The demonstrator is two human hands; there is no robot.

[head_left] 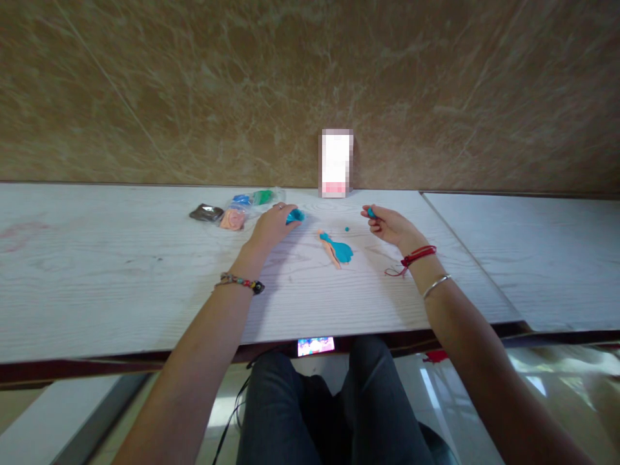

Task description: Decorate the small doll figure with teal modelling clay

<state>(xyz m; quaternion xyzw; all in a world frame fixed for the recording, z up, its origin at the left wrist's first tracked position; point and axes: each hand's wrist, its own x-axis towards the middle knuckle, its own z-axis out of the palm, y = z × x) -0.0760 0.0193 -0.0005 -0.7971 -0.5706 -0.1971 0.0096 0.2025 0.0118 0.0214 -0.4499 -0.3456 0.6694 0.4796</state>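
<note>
My left hand (274,223) is closed around a small bag of blue modelling clay (295,216), just above or resting on the white table. Between the fingertips of my right hand (391,224) is a small lump of blue clay (371,212). On the table between both hands lies a flat clay figure (341,250), with a blue, flared part over a peach strip. A tiny blue clay ball (347,229) sits above the figure, apart from it and nearer to my right hand.
Left of my left hand lie bags of peach clay (233,219), blue clay (241,200), green clay (263,196) and dark clay (206,212). A blurred-out phone-like panel (335,163) leans against the marbled wall. A lit screen (316,346) shows below the table's front edge.
</note>
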